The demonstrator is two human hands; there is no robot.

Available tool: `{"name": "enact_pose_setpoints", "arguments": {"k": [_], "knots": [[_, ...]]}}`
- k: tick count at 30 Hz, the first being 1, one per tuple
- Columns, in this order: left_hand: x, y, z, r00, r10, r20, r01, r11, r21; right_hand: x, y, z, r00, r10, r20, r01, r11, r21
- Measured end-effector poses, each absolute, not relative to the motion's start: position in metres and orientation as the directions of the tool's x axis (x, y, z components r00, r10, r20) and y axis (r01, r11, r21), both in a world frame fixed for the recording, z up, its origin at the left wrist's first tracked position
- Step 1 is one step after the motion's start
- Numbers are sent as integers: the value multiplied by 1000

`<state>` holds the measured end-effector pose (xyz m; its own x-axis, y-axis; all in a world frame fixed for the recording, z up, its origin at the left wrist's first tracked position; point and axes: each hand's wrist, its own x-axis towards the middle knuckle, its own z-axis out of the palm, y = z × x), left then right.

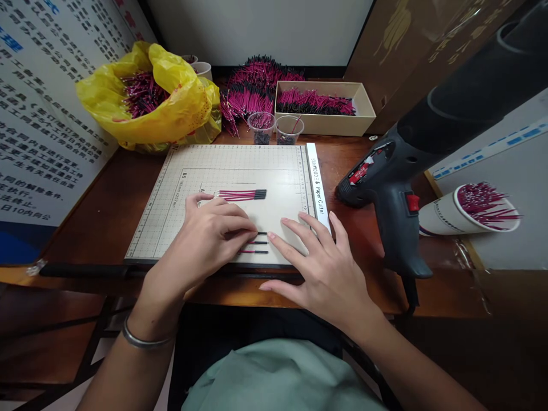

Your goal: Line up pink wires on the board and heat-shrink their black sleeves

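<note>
My left hand (218, 228) is closed in a pinch over the paper cutter board (231, 157), on a thin magenta wire with a black end (262, 233). That black end pokes out past the fingertips toward my right hand (321, 257). My right hand is open, fingers spread, its index fingertip at or close to the wire's tip. Two similar wires (259, 252) lie just nearer to me, partly under the left hand. Beyond the hands rests a small row of magenta wires (242, 195), their black ends lined up to the right.
A yellow plastic bag (188, 108) of wires stands back left. Behind the board are wire piles (250, 97), two clear cups (289, 131) and a cardboard box (325, 124). At right are a heat gun (391, 194) and a tilted paper cup (440, 214) of wires.
</note>
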<state>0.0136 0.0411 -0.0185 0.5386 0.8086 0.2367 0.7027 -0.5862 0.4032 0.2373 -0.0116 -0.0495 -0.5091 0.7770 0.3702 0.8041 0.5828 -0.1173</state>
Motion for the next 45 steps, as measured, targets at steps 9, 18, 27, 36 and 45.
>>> {"name": "enact_pose_setpoints", "arguments": {"k": [9, 18, 27, 36, 45], "knots": [[17, 37, -16, 503, 846, 177, 731, -526, 435, 237, -12, -52, -491, 772, 404, 802, 582, -136], [16, 40, -9, 470, 862, 190, 762, -505, 405, 238, -13, -50, -465, 790, 400, 796, 571, -202], [28, 63, -2, 361, 890, 278, 910, -401, 103, 237, 0, -35, -405, 861, 309, 846, 481, -232], [37, 71, -6, 381, 899, 215, 910, -406, 88, 234, 6, -42, -405, 869, 283, 856, 469, -218], [30, 61, -5, 466, 870, 161, 850, -491, 191, 237, -3, -38, -460, 846, 269, 834, 516, -196]]}}
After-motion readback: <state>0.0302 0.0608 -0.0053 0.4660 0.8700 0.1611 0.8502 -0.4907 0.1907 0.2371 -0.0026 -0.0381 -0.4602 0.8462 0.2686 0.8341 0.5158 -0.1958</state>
